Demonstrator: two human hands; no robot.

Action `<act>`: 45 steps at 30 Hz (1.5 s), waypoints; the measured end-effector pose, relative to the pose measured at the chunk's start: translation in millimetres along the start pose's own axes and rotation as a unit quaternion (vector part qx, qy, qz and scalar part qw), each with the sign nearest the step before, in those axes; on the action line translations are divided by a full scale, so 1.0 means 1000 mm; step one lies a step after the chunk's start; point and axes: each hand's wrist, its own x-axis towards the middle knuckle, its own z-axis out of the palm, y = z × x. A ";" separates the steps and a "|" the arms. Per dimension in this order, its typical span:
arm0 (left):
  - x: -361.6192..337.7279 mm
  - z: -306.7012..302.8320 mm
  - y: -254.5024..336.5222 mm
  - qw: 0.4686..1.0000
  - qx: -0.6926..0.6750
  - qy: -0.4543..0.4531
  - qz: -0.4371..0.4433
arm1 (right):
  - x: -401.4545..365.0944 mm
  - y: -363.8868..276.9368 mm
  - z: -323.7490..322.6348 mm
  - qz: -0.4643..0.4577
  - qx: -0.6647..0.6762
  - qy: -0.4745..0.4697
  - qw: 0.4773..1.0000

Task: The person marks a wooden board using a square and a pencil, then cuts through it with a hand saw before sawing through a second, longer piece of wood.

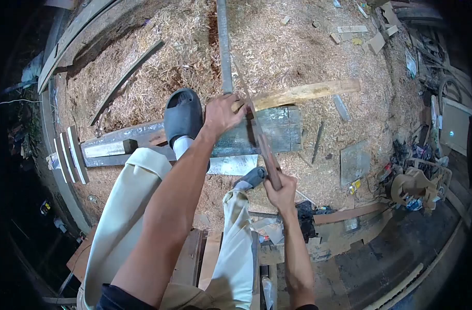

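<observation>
My left hand (223, 114) is closed on the near end of a light wooden piece (308, 93) that reaches to the right. Its fingers also lie by the end of a long grey strip (224, 46). In my right hand (281, 194) is the handle of a long thin saw (265, 150), whose blade runs up past the fingers of my left hand and crosses the wooden piece. Beneath them lies a wide dark board (272, 129). My sandaled foot (183, 116) rests on the board at the left.
Wood shavings (277, 46) cover the ground. Three short pale slats (72, 155) and a dark curved strip (126, 82) lie left. Offcuts (375, 42) sit at the upper right, a flat grey panel (355, 163) at the right, and clutter with a brown frame (414, 188) beyond.
</observation>
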 end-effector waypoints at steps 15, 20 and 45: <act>-0.005 0.002 0.001 1.000 -0.004 0.017 0.019 | -0.018 0.008 0.010 0.083 0.054 0.026 0.995; -0.001 0.000 0.003 1.000 0.004 -0.029 0.003 | 0.018 0.020 0.022 0.031 0.069 0.019 0.997; -0.001 0.006 -0.002 0.999 -0.016 0.044 0.023 | -0.060 0.035 0.004 0.056 -0.006 0.043 0.997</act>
